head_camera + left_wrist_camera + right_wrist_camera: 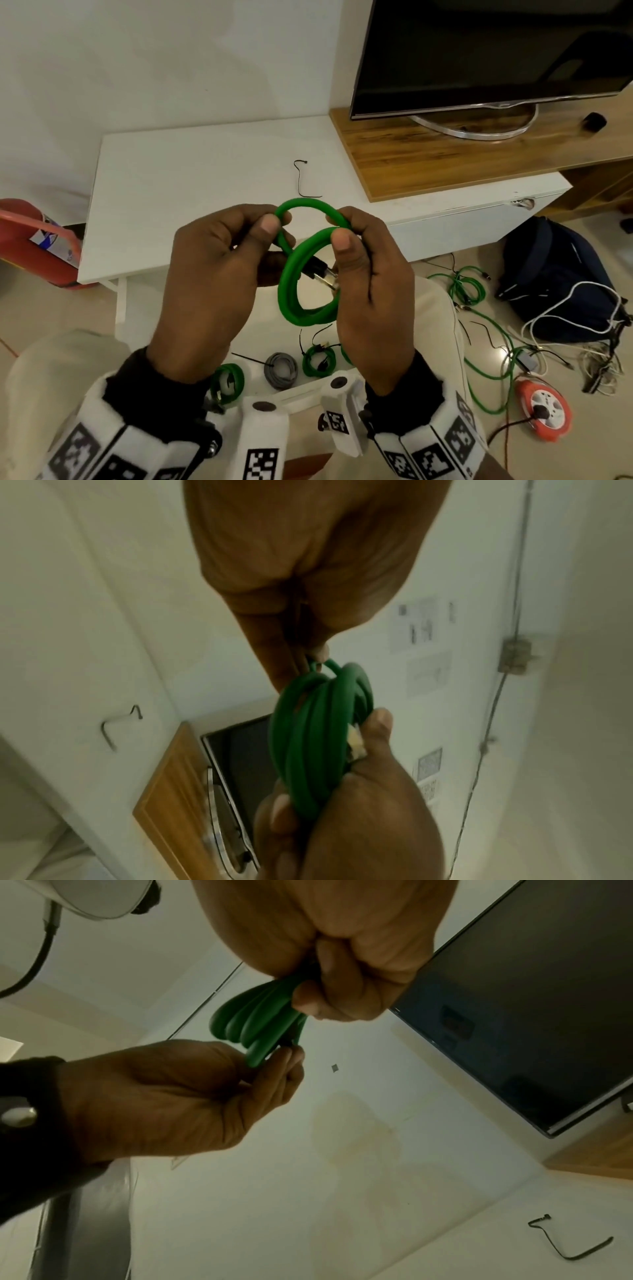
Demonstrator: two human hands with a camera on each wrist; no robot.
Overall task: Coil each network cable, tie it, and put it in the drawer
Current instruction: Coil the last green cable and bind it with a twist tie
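A green network cable (pixel 291 274) wound into a small coil hangs in the air between both hands, above the front edge of the white table (pixel 171 178). My left hand (pixel 219 260) pinches the loose upper loop at the coil's left. My right hand (pixel 370 284) grips the coil's right side, thumb on top; a clear plug (pixel 327 275) pokes out by its fingers. In the left wrist view the coil (pixel 315 739) shows edge-on with several turns. The right wrist view shows the same coil (pixel 253 1026) held by both hands. A black tie (pixel 303 180) lies on the table.
On the floor below lie two tied green coils (pixel 227 382) (pixel 318 359) and a grey coil (pixel 281 370). Loose green cable (pixel 466 287), white cords, a dark backpack (pixel 561 281) and an orange reel (pixel 544 411) lie at right. A TV (pixel 493 54) stands on a wooden top (pixel 445 161). A red container (pixel 30 240) sits left.
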